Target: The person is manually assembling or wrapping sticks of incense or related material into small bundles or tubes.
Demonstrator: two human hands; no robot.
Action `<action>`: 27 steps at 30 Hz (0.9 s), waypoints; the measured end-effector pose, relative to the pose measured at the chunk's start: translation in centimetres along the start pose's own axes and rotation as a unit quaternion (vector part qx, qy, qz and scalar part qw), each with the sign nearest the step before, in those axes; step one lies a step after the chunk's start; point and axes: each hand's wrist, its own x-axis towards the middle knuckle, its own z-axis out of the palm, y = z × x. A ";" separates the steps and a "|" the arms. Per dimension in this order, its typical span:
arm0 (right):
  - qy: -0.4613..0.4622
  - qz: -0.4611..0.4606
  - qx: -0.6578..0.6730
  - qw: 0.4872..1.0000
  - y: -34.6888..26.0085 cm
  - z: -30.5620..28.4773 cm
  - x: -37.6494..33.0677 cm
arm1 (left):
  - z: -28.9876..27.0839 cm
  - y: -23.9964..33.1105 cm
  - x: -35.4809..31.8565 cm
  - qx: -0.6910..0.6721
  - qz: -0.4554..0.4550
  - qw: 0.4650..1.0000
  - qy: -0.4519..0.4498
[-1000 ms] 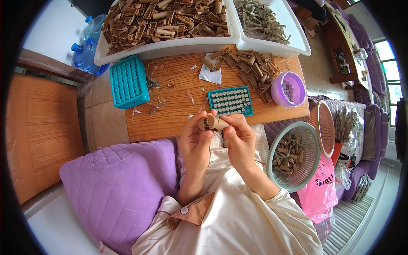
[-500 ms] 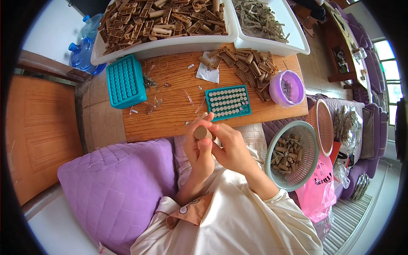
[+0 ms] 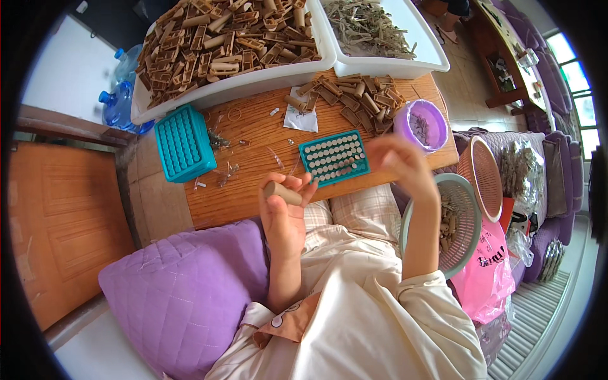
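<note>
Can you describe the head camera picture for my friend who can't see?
A bare left hand holds a tan cylindrical piece, while the blurred right hand is near a round purple tub. A rectangular teal tray of pale round pieces sits on the brown wooden table.

This appears to be a living room in a home, with handwork at its table. Purple quilted sofas (image 3: 560, 177) line the right side, below a bright window (image 3: 577, 82), and a white radiator (image 3: 538, 320) stands near right. On the left are a brown panelled door (image 3: 69, 221) and 2 blue water bottles (image 3: 118, 107). The wooden table (image 3: 250, 145) shows the work: 2 white tubs (image 3: 324, 38) at its far side, 1 heaped with brown parts (image 3: 218, 47), plus teal trays (image 3: 183, 142). 2 baskets (image 3: 467, 212) sit right.
</note>
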 end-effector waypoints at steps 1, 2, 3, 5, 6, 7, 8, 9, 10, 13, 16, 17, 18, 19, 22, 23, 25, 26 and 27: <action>0.102 0.022 -0.047 0.993 0.7 -2.5 0.8 | -0.3 -0.1 0.1 0.000 -0.001 1.000 -0.005; 0.174 0.014 -0.164 0.971 1.7 -4.9 1.6 | -1.0 -0.1 0.2 -0.005 -0.030 0.998 -0.053; 0.244 0.009 -0.279 0.929 2.6 -6.9 2.2 | -1.4 -0.2 0.2 -0.012 -0.060 0.993 -0.102; 0.195 0.006 -0.381 0.904 3.0 -9.1 2.9 | -1.4 -0.6 -0.1 0.010 -0.069 0.993 -0.093; 0.141 0.005 -0.479 0.866 3.2 -9.7 3.2 | -1.5 -0.8 -0.3 0.018 -0.091 0.990 -0.108; 0.144 0.006 -0.479 0.866 3.5 -10.0 3.6 | -1.6 -1.0 -0.3 0.026 -0.113 0.986 -0.122; 0.098 0.023 -0.511 0.854 4.0 -10.4 3.9 | -1.5 -1.2 -0.4 0.029 -0.120 0.984 -0.128; 0.050 0.040 -0.541 0.839 4.5 -10.6 4.3 | -1.5 -1.2 -0.4 0.031 -0.121 0.984 -0.130; 0.041 0.030 -0.562 0.826 5.0 -10.7 4.7 | -1.5 -1.3 -0.3 0.018 -0.131 0.982 -0.133; 0.048 0.072 -0.539 0.838 3.4 -10.5 4.5 | -1.5 -1.3 -0.2 -0.014 -0.142 0.980 -0.135; 0.089 0.049 -0.448 0.888 3.2 -11.6 3.7 | -1.4 -1.5 -0.1 -0.082 -0.152 0.977 -0.125; 0.089 0.050 -0.448 0.888 3.0 -11.8 3.5 | -1.4 -1.6 0.0 -0.130 -0.160 0.972 -0.114; 0.088 0.077 -0.413 0.903 2.2 -11.8 3.4 | -1.5 -1.7 0.0 -0.130 -0.160 0.972 -0.114; 0.087 0.103 -0.377 0.916 1.7 -11.8 3.3 | -1.7 -1.8 0.1 -0.212 -0.180 0.952 -0.126; 0.113 0.140 -0.294 0.939 1.2 -11.8 2.7 | -2.1 -2.1 0.2 -0.354 -0.223 0.900 -0.123; 0.135 0.153 -0.258 0.944 1.1 -11.8 2.6 | -2.1 -2.2 0.2 -0.414 -0.247 0.870 -0.107; 0.126 0.163 -0.244 0.948 1.1 -12.1 2.3 | -1.8 -2.1 0.0 -0.443 -0.262 0.852 -0.097; 0.118 0.173 -0.230 0.950 1.1 -12.3 2.2 | -1.7 -2.1 0.0 -0.471 -0.277 0.833 -0.086; 0.117 0.173 -0.230 0.950 1.3 -12.6 2.1 | -1.8 -2.1 0.0 -0.471 -0.276 0.833 -0.086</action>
